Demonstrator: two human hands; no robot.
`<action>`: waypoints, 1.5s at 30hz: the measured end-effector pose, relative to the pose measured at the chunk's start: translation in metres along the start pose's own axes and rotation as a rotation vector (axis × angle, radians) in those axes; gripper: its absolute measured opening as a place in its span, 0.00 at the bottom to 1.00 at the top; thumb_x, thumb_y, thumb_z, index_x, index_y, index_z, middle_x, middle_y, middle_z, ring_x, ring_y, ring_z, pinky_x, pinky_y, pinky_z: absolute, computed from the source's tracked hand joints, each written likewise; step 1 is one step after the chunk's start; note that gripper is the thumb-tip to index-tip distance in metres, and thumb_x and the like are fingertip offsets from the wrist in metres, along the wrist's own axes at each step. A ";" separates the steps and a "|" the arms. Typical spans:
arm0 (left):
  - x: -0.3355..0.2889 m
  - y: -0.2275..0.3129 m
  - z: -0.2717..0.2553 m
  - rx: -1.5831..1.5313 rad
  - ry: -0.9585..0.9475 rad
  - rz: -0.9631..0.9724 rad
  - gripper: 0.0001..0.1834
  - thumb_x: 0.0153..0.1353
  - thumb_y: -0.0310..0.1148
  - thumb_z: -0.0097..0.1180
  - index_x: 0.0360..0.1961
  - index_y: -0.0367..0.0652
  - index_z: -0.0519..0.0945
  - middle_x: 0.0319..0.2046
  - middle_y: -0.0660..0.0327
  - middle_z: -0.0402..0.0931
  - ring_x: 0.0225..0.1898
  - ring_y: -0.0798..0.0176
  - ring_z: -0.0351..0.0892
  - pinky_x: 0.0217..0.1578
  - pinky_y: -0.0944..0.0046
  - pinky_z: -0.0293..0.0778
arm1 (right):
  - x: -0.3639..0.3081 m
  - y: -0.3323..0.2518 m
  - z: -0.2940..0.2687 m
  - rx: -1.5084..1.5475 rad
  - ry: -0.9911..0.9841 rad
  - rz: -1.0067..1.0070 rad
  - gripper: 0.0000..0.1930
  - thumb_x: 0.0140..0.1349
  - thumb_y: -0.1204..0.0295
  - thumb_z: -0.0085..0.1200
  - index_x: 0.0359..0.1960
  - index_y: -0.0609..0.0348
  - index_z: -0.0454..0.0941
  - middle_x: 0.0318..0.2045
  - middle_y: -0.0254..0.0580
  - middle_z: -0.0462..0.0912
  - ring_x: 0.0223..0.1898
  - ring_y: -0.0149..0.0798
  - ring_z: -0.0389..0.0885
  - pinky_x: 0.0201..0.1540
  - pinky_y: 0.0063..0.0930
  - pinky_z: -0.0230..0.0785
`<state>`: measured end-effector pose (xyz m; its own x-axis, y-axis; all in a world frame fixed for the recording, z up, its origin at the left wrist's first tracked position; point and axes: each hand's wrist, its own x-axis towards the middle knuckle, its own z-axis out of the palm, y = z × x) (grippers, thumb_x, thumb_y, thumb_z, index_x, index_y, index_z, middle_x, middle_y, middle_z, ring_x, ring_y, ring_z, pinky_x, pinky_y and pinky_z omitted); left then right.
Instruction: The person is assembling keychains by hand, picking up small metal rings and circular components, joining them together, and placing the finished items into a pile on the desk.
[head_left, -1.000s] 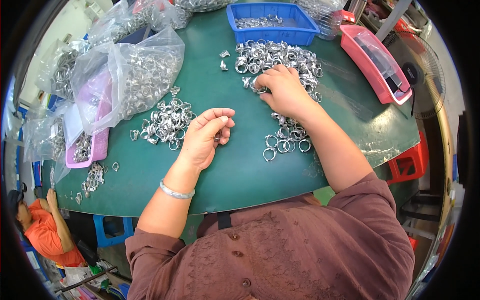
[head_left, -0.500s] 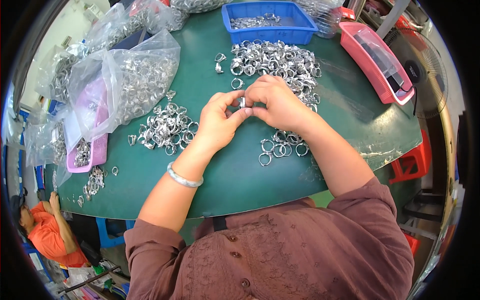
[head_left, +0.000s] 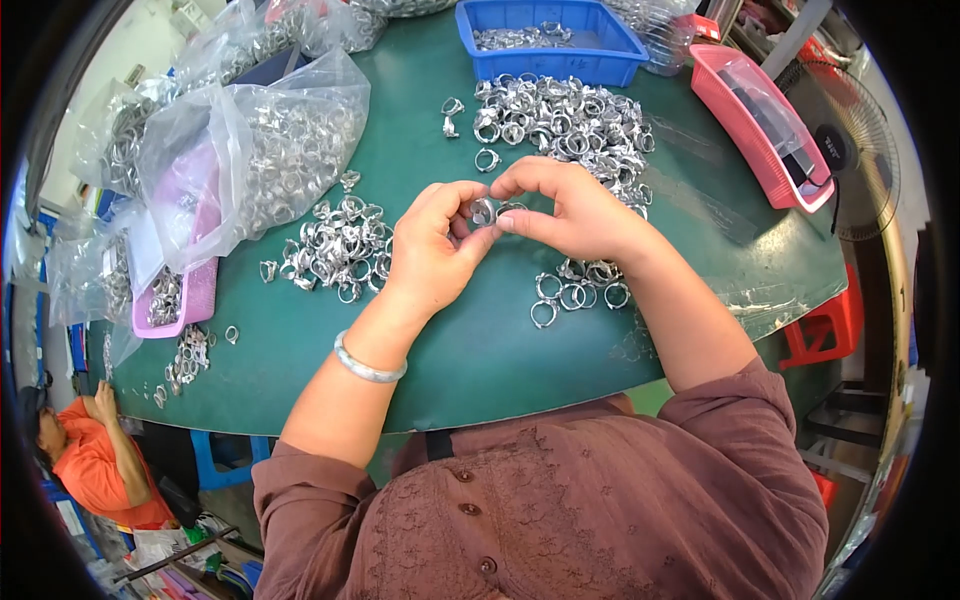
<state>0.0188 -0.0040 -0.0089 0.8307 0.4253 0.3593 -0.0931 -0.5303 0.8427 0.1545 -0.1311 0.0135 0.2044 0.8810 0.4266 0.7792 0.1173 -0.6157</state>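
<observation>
from the head view, we see our left hand (head_left: 430, 250) curled, thumb and fingers pinching a silvery ring (head_left: 482, 212) at their tips. our right hand (head_left: 578, 212), thumb and forefinger curved together, grips a second ring (head_left: 513, 207) just beside it. beyond our right hand lies a large ring heap (head_left: 560, 118).

My table (head_left: 480, 350), left to right
A bag (head_left: 300, 150) overlaps a basket (head_left: 202, 295); then a small ring pile (head_left: 345, 243), my left hand (head_left: 432, 248), my right hand (head_left: 578, 215); beyond them a large pile (head_left: 560, 120), a bin (head_left: 555, 70) behind it; far right, a tray (head_left: 738, 133).
</observation>
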 end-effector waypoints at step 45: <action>0.003 0.001 -0.009 -0.938 -0.118 -0.240 0.18 0.55 0.23 0.52 0.47 0.42 0.67 0.46 0.58 0.71 0.25 0.76 0.64 0.23 0.77 0.61 | -0.004 0.000 0.004 -0.485 -0.185 0.119 0.15 0.44 0.65 0.60 0.35 0.53 0.78 0.36 0.36 0.74 0.44 0.41 0.68 0.49 0.38 0.54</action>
<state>0.0156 0.0037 -0.0036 0.9295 0.3425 0.1370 -0.2711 0.3821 0.8835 0.1514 -0.1329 0.0094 0.2344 0.9467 0.2211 0.9503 -0.1752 -0.2574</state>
